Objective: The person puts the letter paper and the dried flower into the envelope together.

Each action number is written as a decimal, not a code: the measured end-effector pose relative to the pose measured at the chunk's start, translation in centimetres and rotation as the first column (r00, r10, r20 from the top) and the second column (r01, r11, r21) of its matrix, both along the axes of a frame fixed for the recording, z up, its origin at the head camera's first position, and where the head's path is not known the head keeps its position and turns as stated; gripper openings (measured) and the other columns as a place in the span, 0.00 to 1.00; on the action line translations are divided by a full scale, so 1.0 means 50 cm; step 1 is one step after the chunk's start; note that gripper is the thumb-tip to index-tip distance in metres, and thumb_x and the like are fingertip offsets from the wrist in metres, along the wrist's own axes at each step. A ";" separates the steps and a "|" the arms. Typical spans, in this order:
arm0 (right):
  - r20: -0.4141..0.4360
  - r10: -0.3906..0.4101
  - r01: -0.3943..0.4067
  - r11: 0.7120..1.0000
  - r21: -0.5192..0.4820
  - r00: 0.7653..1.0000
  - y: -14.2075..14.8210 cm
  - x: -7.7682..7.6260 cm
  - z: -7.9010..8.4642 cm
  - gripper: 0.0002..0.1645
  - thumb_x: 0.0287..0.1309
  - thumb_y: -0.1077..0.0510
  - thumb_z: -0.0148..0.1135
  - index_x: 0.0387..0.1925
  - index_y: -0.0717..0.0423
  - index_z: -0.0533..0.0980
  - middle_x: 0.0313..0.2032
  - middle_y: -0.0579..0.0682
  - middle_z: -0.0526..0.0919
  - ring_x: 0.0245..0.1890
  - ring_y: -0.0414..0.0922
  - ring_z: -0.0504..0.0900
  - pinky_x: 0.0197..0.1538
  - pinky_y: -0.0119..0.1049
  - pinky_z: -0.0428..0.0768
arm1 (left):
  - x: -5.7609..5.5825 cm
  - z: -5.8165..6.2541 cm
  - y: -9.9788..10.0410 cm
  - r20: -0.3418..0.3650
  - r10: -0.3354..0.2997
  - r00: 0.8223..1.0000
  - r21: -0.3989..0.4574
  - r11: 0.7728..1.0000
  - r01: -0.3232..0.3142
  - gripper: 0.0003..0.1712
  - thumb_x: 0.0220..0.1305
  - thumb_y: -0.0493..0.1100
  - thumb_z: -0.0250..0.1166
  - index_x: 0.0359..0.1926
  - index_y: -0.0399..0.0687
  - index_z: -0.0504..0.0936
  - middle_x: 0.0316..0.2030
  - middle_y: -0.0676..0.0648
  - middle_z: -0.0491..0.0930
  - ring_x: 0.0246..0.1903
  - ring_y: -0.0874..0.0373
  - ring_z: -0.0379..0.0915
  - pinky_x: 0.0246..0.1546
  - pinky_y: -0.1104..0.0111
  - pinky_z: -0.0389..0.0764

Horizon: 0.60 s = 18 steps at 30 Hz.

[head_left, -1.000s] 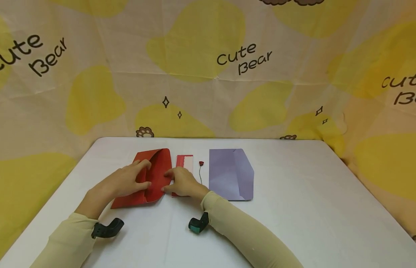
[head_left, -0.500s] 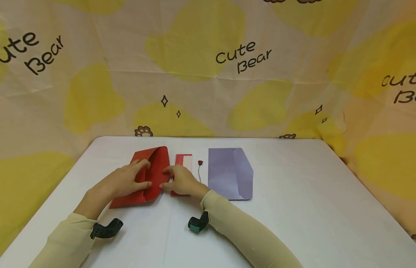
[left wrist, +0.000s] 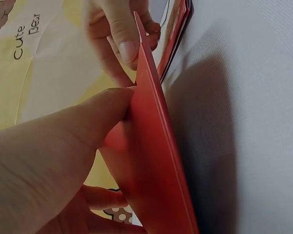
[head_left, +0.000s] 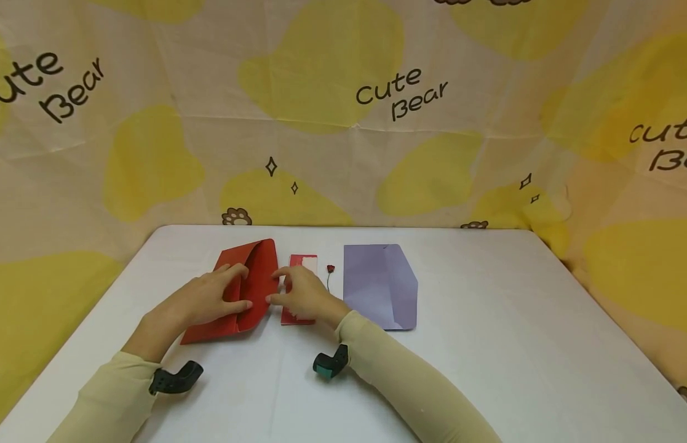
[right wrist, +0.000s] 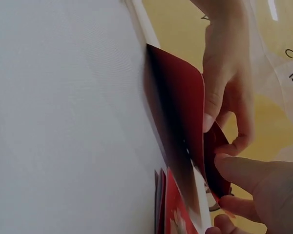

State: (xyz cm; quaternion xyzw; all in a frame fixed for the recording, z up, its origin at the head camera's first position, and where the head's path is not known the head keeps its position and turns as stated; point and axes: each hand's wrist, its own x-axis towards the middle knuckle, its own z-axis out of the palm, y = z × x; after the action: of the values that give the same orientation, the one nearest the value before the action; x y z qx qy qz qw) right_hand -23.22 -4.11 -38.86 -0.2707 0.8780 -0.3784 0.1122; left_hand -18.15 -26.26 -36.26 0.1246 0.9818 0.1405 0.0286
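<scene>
In the head view, a red envelope (head_left: 261,277) lies on the left part of the white table with its flap open and its right side raised. My left hand (head_left: 210,297) reaches over its pocket and holds it by the opening, thumb and fingers spread apart. My right hand (head_left: 309,295) is at the flap's right edge, its thumb and curled fingers around that edge. In the right wrist view, the left hand's thumb (right wrist: 210,109) touches the envelope. Part of the envelope is hidden beneath the left hand.
A red card (head_left: 295,319) with a white patch lies under the right hand. Beside it is a small dried red flower (head_left: 330,269), its stem partly covered. A lilac envelope (head_left: 371,286) lies to the right. A patterned cloth (head_left: 321,74) hangs behind the table.
The right hand has shifted slightly up and right, covering more of the flower stem. The red envelope's flap side has risen a little. The left hand has barely moved.
</scene>
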 end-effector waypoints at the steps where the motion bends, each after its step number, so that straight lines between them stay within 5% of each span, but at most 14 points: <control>1: 0.014 -0.020 0.020 1.000 -0.006 1.000 0.004 -0.002 0.002 0.29 0.60 0.49 0.72 0.62 0.50 0.77 0.36 0.48 0.78 0.28 0.39 0.75 0.31 0.29 0.73 | 0.000 0.000 0.000 0.004 0.004 1.000 0.003 1.000 -0.004 0.40 0.58 0.61 0.72 0.64 0.48 0.70 0.56 0.38 0.76 0.46 0.42 0.77 0.44 0.46 0.84; 10: 0.016 -0.133 0.133 0.991 -0.019 0.991 0.040 -0.035 0.015 0.28 0.57 0.50 0.73 0.58 0.56 0.80 0.33 0.48 0.79 0.31 0.41 0.74 0.32 0.30 0.70 | 0.002 0.001 0.000 0.033 0.021 0.999 0.028 0.999 -0.022 0.41 0.56 0.61 0.73 0.64 0.50 0.69 0.57 0.38 0.74 0.47 0.42 0.75 0.39 0.53 0.85; 18: 0.073 -0.094 0.098 0.994 -0.042 0.993 0.061 -0.053 0.019 0.27 0.58 0.52 0.72 0.57 0.58 0.80 0.34 0.50 0.77 0.31 0.42 0.72 0.31 0.30 0.70 | 0.001 0.000 -0.001 0.026 0.015 1.000 0.029 0.999 -0.016 0.42 0.56 0.62 0.73 0.64 0.49 0.69 0.56 0.39 0.74 0.48 0.42 0.74 0.40 0.52 0.85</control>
State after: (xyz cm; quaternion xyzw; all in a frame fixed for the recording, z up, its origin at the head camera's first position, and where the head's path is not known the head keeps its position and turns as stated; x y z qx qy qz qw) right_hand -25.87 -1.05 -37.92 -0.2170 0.8767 -0.4125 0.1190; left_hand -18.11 -26.30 -36.25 0.1156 0.9801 0.1567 0.0381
